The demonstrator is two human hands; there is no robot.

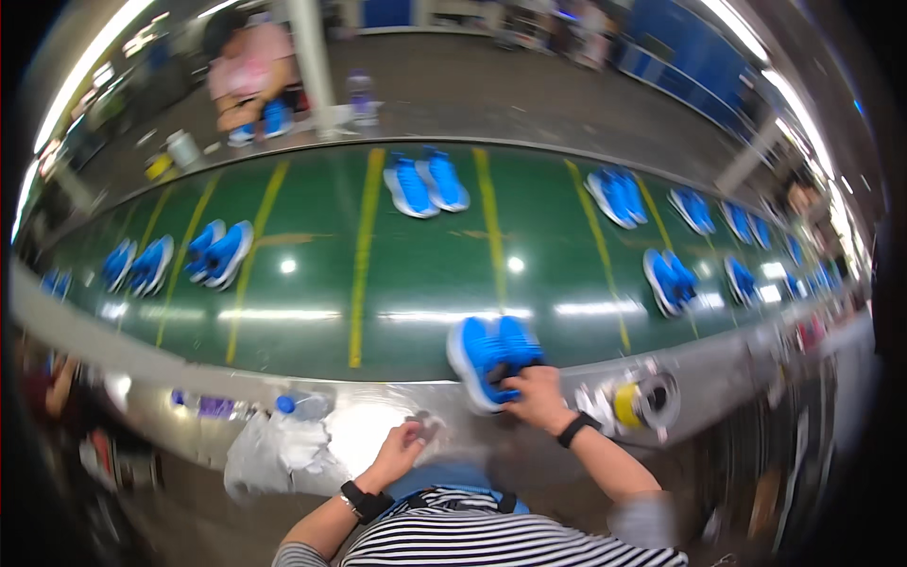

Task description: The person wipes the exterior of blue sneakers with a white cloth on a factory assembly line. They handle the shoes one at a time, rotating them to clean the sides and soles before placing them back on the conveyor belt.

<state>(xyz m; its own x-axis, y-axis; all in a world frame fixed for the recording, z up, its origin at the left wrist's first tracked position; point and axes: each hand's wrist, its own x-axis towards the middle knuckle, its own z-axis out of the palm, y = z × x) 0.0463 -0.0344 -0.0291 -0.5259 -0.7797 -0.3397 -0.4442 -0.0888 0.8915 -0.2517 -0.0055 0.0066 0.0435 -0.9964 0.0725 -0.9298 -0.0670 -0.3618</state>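
A pair of bright blue sneakers (484, 352) with white soles lies at the near edge of the green conveyor belt (425, 274), partly over the metal ledge. My right hand (540, 401), with a black band on its wrist, grips the sneakers at their near end, around the heel openings. Some of its fingers are hidden behind the shoes. Over the ledge to the left, my left hand (401, 448) is apart from the shoes. Its fingers are slightly bent and spread, blurred at the tips, with nothing plain to see in them.
More blue sneaker pairs (425, 184) stand along the belt between yellow stripes. On the metal ledge (378, 402) are plastic bottles (304, 405), a white plastic bag (279, 454) and a yellow tape roll (627, 404). A person (250, 76) sits beyond the belt, blue shoes close by.
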